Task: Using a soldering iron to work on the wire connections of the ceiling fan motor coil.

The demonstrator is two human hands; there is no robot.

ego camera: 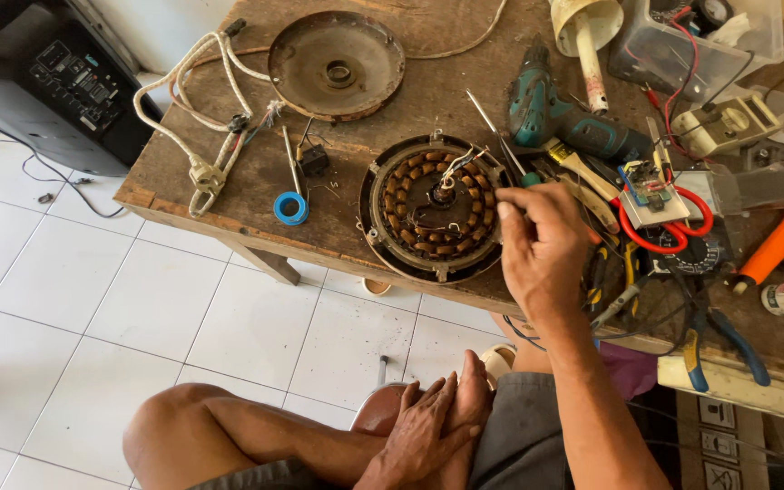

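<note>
Right hand (544, 249) at the 3 o'clock edge of the stator (435, 207), grip pinched shut on a screwdriver (494, 132). Shaft's long axis runs from the fingers toward 11 o'clock, passing over the stator's upper right rim. Stator lies flat on the surface (229, 186), copper coils up, centre wires at 9 o'clock from the fingertips. Left hand (424, 436) rests loosely open on the foot, holding nothing, well apart; right hand far nearer

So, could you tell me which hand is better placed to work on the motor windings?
The right hand: it rests at the edge of the copper stator holding a screwdriver. The left hand lies on the foot.
</note>
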